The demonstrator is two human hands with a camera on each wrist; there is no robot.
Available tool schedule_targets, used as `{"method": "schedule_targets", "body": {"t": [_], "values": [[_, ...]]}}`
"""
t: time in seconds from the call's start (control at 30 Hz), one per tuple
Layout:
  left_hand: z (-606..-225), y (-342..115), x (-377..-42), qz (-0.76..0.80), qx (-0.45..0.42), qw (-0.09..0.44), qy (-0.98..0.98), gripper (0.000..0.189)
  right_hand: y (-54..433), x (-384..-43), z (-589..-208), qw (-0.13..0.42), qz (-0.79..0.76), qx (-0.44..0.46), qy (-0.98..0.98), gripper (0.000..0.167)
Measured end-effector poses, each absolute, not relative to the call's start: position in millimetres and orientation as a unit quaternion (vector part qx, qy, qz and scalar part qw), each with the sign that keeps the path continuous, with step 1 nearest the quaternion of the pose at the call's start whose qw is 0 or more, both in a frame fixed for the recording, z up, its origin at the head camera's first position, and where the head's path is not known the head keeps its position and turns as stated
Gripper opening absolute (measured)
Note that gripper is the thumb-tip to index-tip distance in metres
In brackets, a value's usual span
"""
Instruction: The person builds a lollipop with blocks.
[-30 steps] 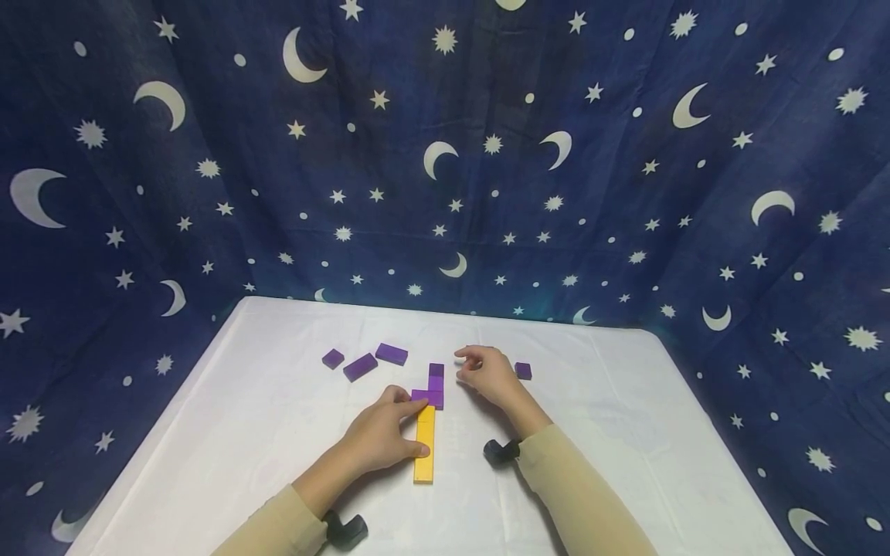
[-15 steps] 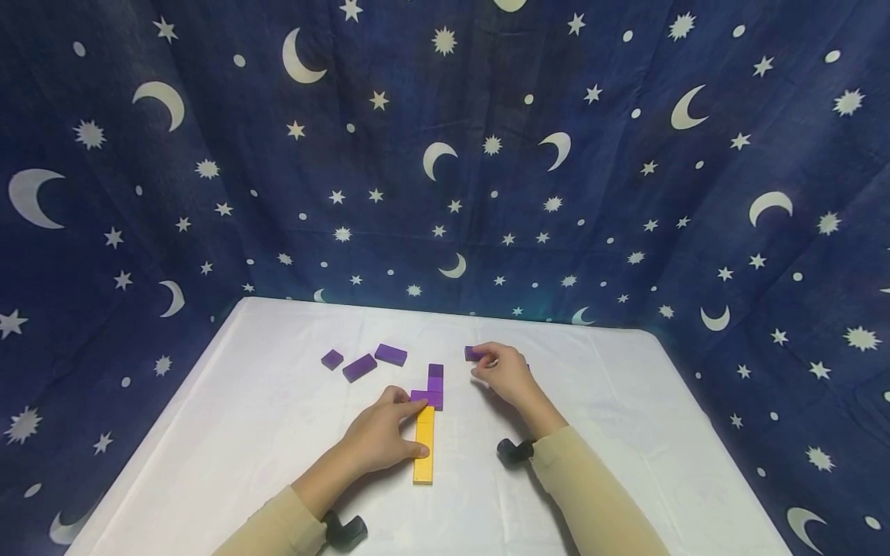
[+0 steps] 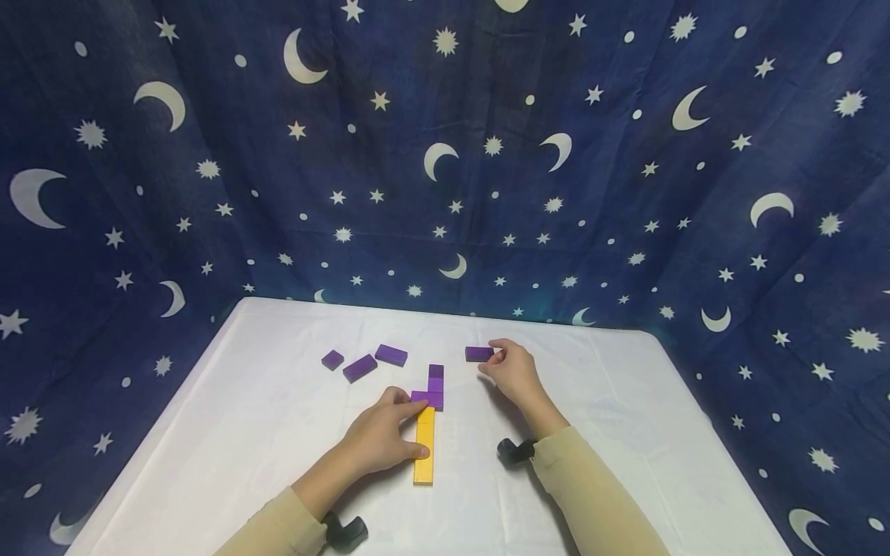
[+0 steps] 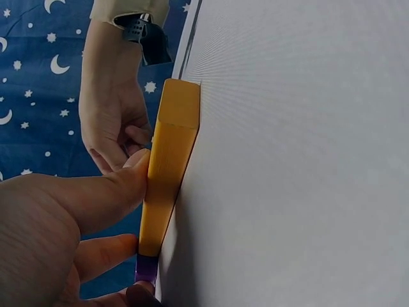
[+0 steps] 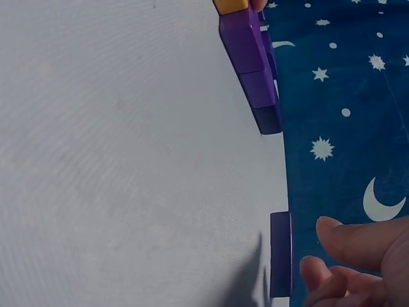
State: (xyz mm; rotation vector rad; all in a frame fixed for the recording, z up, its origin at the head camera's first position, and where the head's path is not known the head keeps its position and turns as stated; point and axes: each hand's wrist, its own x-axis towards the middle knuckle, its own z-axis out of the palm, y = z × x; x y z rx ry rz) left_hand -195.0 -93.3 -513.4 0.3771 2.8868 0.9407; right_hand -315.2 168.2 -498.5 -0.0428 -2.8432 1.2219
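Table with a white covering, as the head view has it: the left hand rests on a joined row, its thumb on the yellow strip and its index finger on the purple group that touches the strip's far end. That thumb and finger are spread well apart. Beyond the group and to its right lies a purple bar, with the right hand at its right end, thumb and index finger apart. Three loose purple blocks lie to the left, near one another. A blue curtain with pale moons and stars hangs behind.

In the left wrist view, the thumb touches the yellow strip, and purple shows at its end, by the other fingers.

In the right wrist view, the right hand's thumb and fingers are parted, just beside the purple bar and not closed round it
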Motion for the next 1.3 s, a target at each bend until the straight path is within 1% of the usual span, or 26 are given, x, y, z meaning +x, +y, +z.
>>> {"method": "schedule_targets", "body": {"t": [0.27,0.57,1.0,1.3], "values": [[-512.6,-93.8,-195.1,0.307,0.124,0.04,0.943,0.082,170.1,-318.1,-501.0,0.006,0.387,-0.043,-0.921,0.063],[-517.0,-94.0,-196.5,0.304,0.125,0.039,0.944,0.083,165.3,-317.8,-497.7,-0.018,0.367,-0.06,-0.928,0.076],[-516.0,-93.7,-196.3,0.304,0.125,0.041,0.944,0.083,161.7,-326.4,-503.8,-0.057,0.387,-0.056,-0.919,0.071],[-517.0,-93.8,-197.0,0.306,0.126,0.041,0.943,0.082,155.4,-331.4,-508.0,-0.052,0.376,-0.031,-0.925,0.07]]}}
